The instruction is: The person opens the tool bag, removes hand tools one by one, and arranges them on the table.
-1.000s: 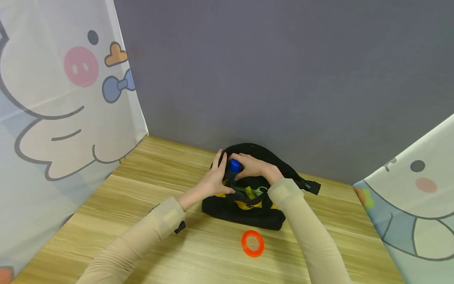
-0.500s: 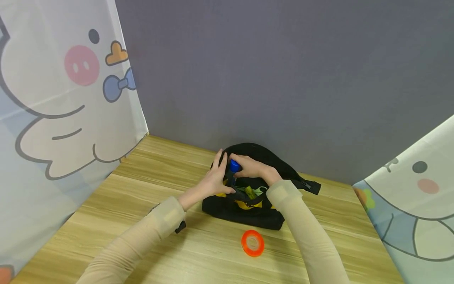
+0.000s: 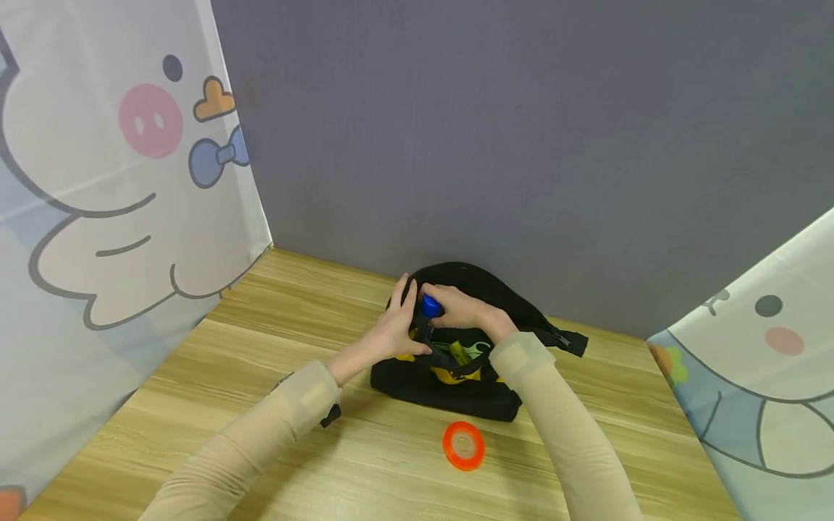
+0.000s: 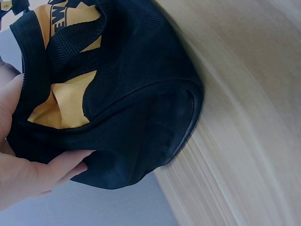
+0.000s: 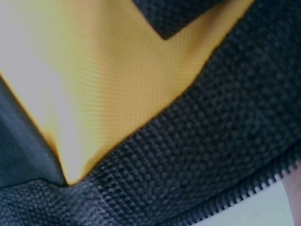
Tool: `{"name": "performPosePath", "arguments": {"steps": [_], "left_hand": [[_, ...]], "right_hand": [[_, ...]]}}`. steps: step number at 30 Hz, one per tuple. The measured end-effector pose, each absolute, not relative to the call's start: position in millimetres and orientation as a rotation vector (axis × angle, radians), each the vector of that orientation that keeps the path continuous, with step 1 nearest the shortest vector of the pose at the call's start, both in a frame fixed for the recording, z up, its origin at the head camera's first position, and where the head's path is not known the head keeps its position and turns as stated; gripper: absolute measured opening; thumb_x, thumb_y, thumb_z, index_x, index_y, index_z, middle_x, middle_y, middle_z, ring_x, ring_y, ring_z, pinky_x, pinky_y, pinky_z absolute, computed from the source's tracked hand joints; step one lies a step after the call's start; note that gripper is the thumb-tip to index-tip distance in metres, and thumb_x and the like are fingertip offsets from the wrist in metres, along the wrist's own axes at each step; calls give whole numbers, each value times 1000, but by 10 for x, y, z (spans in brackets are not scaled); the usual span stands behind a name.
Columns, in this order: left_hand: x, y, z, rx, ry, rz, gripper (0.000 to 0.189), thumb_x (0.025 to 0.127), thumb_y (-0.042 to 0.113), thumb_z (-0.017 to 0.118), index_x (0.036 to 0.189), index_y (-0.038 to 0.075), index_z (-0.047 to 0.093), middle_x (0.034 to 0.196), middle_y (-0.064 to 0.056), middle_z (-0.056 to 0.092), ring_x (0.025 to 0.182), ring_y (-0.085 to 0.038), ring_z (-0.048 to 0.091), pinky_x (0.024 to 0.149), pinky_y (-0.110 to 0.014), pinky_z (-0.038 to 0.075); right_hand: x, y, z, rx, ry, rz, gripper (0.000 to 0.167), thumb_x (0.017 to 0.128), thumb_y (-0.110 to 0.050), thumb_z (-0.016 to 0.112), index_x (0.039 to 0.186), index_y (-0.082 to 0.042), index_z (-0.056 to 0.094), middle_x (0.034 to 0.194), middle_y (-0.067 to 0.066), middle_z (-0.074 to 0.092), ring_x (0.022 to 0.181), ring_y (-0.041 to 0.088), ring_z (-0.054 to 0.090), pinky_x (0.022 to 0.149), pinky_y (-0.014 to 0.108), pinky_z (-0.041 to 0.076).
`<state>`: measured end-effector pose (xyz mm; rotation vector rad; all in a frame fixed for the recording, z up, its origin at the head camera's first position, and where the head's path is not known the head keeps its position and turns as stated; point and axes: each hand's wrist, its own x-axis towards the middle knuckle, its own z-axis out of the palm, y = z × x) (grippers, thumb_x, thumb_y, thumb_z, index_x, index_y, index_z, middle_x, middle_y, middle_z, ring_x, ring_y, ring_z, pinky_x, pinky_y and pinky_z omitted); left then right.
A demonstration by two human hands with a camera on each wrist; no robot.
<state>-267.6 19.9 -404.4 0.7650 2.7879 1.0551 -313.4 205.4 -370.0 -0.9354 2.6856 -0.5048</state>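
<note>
Showing at the mouth of the bag (image 3: 443,399), a blue-topped object (image 3: 431,305) was gripped by the right hand (image 3: 462,307); the bag, on the bench (image 3: 378,463), was touched by the left hand (image 3: 389,331), fingers spread.

A plain grey panel (image 3: 495,145) backs the wood-grain desk (image 3: 384,456); a pig-printed cloth (image 3: 78,253) hangs at left, a blush-cheeked cartoon cloth (image 3: 782,383) at right.
</note>
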Motion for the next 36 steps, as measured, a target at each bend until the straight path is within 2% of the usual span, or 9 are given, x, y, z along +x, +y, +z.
{"name": "performPosePath", "arguments": {"steps": [14, 24, 36], "left_hand": [[-2672, 207, -4036, 744, 2783, 1042, 123, 77, 29, 86, 160, 7, -2, 167, -12, -15, 129, -41, 53, 101, -48, 50], [-2664, 210, -4020, 747, 2776, 1066, 124, 77, 28, 87, 160, 7, -3, 167, -13, -16, 120, -40, 58, 96, -45, 53], [-2668, 206, -4019, 746, 2765, 1073, 125, 77, 28, 87, 160, 9, -5, 167, -13, -15, 131, -41, 51, 100, -46, 51]], "right_hand": [[-3112, 2076, -3734, -980, 2709, -503, 45, 90, -9, 71, 128, -11, 48, 129, 18, 56, 119, 34, 59, 99, 49, 52], [-3051, 2134, -3636, -978, 2759, -468, 41, 90, -11, 71, 124, -11, 49, 122, 18, 56, 113, 34, 61, 95, 49, 54], [-2898, 2255, -3417, -868, 2846, -473, 46, 85, -18, 75, 124, -10, 51, 119, 16, 61, 106, 32, 63, 88, 46, 58]]}}
